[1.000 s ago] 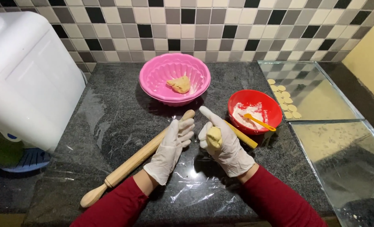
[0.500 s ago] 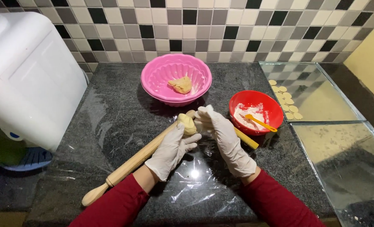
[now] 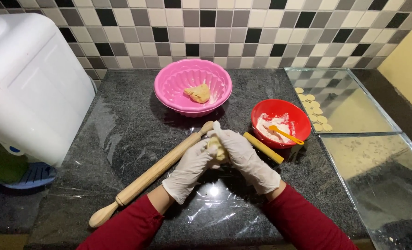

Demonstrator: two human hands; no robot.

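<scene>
My left hand (image 3: 190, 168) and right hand (image 3: 244, 155) are closed around the dough ball (image 3: 216, 147) over the table (image 3: 122, 125) (gloves are slippery), so it might slip out and drop.

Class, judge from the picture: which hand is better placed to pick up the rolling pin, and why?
Probably the left hand: it lies beside the rolling pin, while the right hand lies farther away.
</scene>
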